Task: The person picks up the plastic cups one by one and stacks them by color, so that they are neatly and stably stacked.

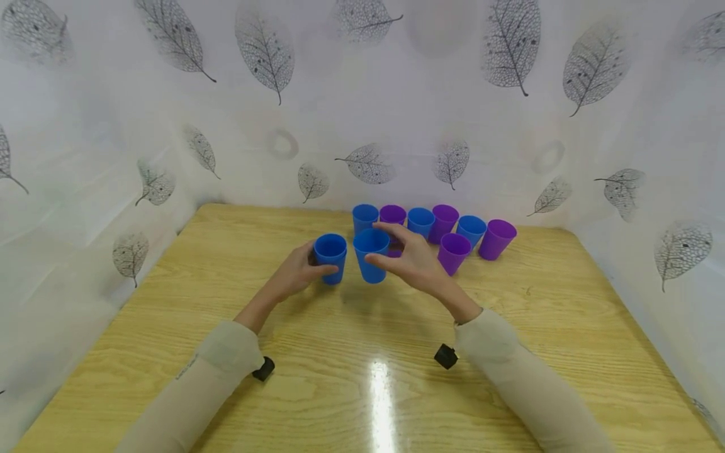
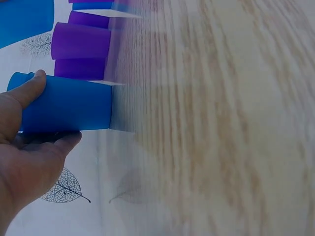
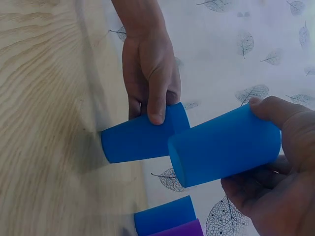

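Note:
My left hand grips a blue cup from its left side, thumb across the front. In the left wrist view this cup is upright, its base at the tabletop. To its right, my right hand holds another blue cup between thumb and fingers, rim up. The right wrist view shows this second cup raised off the table and slightly tilted. Behind the right hand stands a purple cup, partly hidden by the fingers.
Along the back of the wooden table stand several blue and purple cups, including a blue one and a purple one at the right end. Another purple cup stands before them. A leaf-patterned sheet hangs behind.

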`<act>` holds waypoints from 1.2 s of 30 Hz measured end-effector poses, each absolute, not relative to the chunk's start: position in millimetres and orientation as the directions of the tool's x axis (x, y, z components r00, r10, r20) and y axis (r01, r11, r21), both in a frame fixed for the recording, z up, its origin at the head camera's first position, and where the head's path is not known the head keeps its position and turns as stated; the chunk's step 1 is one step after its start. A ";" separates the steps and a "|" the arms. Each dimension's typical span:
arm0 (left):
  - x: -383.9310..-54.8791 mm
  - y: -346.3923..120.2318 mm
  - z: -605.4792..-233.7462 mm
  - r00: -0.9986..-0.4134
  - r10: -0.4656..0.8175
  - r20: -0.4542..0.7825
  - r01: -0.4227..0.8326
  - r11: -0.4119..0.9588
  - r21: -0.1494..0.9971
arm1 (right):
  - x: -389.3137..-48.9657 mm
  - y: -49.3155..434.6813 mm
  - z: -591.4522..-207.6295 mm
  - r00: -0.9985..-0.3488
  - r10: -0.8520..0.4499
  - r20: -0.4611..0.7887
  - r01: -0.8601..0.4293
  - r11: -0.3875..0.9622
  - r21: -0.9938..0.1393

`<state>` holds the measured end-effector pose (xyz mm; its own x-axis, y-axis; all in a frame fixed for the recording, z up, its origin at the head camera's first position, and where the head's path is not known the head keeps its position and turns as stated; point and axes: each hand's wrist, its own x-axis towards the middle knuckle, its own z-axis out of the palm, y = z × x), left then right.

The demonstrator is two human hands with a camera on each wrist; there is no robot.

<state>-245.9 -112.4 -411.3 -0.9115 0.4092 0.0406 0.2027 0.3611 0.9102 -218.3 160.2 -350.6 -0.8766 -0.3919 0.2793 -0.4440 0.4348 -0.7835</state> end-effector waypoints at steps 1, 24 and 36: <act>-245.5 -112.5 -410.6 -0.912 0.409 0.038 0.202 0.366 0.908 | -219.6 158.4 -349.2 -0.875 -0.394 0.281 -0.447 0.437 -0.780; -243.7 -113.4 -410.2 -0.908 0.417 0.034 0.200 0.362 0.911 | -244.0 114.3 -327.1 -0.877 -0.373 0.302 -0.430 0.331 -0.840; -245.2 -114.2 -408.4 -0.909 0.416 0.020 0.187 0.366 0.912 | -251.8 88.2 -329.8 -0.875 -0.335 0.348 -0.440 0.254 -0.862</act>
